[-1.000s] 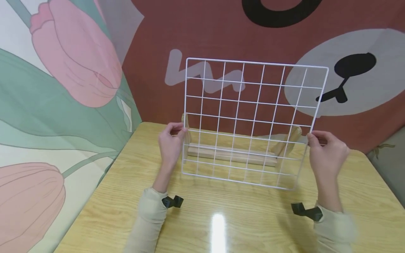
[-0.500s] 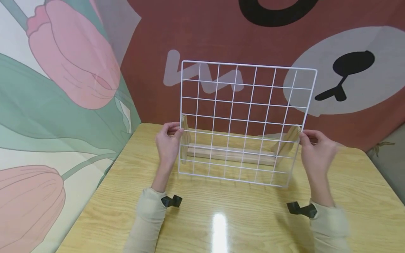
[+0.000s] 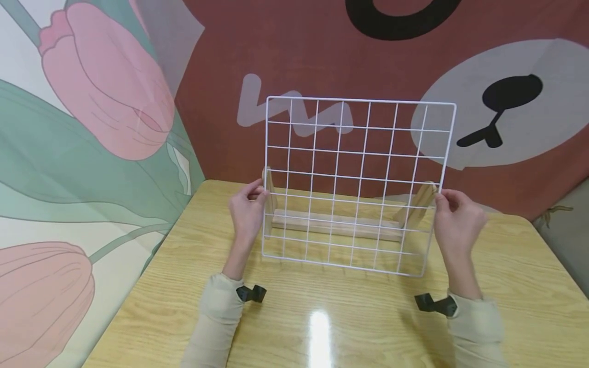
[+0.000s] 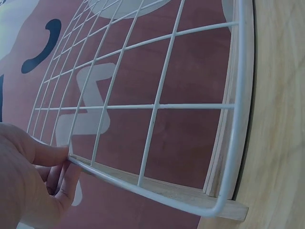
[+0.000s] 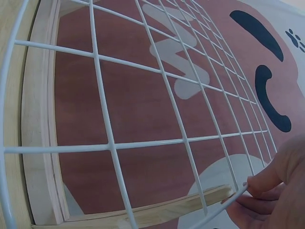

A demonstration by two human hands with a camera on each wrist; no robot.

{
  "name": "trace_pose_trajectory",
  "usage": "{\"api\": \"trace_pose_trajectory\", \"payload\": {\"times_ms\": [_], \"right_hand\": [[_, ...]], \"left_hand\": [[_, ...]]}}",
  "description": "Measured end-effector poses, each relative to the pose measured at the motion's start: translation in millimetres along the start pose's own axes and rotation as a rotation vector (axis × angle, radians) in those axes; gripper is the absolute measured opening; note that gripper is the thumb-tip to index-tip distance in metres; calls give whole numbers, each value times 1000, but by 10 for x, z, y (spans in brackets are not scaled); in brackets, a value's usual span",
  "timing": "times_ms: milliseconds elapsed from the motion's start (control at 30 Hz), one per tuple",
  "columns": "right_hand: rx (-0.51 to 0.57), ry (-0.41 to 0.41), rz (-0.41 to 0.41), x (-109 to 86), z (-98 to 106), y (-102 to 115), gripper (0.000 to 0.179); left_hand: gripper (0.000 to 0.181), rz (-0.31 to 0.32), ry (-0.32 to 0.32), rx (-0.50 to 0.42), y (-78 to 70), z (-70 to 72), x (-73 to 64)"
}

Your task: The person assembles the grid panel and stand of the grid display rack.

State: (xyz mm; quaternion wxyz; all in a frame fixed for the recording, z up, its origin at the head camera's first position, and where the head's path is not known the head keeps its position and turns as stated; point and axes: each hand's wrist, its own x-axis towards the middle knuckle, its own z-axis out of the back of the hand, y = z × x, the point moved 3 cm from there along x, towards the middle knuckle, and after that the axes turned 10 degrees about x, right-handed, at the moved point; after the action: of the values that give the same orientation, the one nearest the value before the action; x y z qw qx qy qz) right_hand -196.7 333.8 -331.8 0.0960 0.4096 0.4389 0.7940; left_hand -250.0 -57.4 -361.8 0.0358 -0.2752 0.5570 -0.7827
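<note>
A white wire grid panel (image 3: 338, 178) is held nearly upright, its lower edge in front of a wooden stand (image 3: 336, 225). At the panel's left side, my left hand (image 3: 247, 209) pinches the frame wire between thumb and fingers; the left wrist view shows this grip at the thumb (image 4: 50, 155). My right hand (image 3: 457, 220) pinches the opposite side wire, also seen in the right wrist view. Behind the mesh, the stand has a base bar and two side uprights, the right one (image 3: 421, 202) leaning outward. Whether the panel touches the stand cannot be told.
All of this is over a wood-grain table (image 3: 368, 317) with a bright light reflection near its front. A printed cloth with a brown animal face (image 3: 322, 46) hangs behind the table. Another cloth with pink tulips (image 3: 110, 87) hangs at the left.
Both hands keep their grip. The panel has shifted left and its top edge has come lower; the right hand has moved left with it, while the left hand has barely moved.
</note>
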Motion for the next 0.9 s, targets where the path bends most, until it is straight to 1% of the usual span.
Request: {"api": "trace_pose_trajectory", "payload": {"times_ms": [167, 333, 467, 533, 633, 733, 900], "right_hand": [[14, 8, -49, -17, 22, -5, 25], [15, 13, -50, -8, 34, 8, 27], [21, 4, -26, 18, 72, 34, 25], [32, 10, -34, 28, 100, 42, 23], [27, 45, -59, 28, 150, 48, 22], [15, 98, -88, 31, 180, 37, 24], [10, 172, -79, 42, 179, 9, 25]], "left_hand": [[31, -3, 31, -8, 40, -26, 5], [39, 0, 60, -2, 73, -61, 49], [41, -10, 42, 22, 55, -73, 68], [38, -24, 25, 22, 34, -61, 71], [27, -43, 4, 25, 6, -41, 76], [18, -56, 7, 38, -23, -20, 112], [16, -75, 9, 54, -91, 13, 197]]}}
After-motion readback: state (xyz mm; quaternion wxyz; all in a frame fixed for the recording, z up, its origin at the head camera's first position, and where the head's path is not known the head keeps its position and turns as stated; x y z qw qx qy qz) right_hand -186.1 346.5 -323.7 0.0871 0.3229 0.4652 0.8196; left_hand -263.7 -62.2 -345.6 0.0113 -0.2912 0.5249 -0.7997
